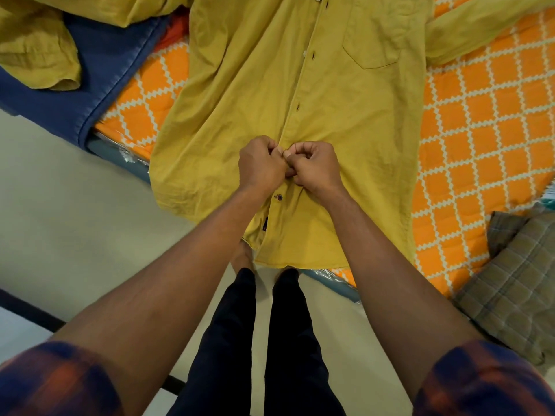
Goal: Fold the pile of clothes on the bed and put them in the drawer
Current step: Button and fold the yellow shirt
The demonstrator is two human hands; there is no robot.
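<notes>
The bed, filling the upper half of the frame, is strewn with unfolded clothes and no drawer is seen, so the task is judged to be at an early stage. A yellow shirt is laid flat, front up, in the centre with no fold made, while a blue garment at the upper left and a checked cloth at the lower right are left untouched. At mid-frame the shirt's placket is pinched by the tightly curled left hand and right hand, just above a fastened button, which suggests buttoning before folding.
</notes>
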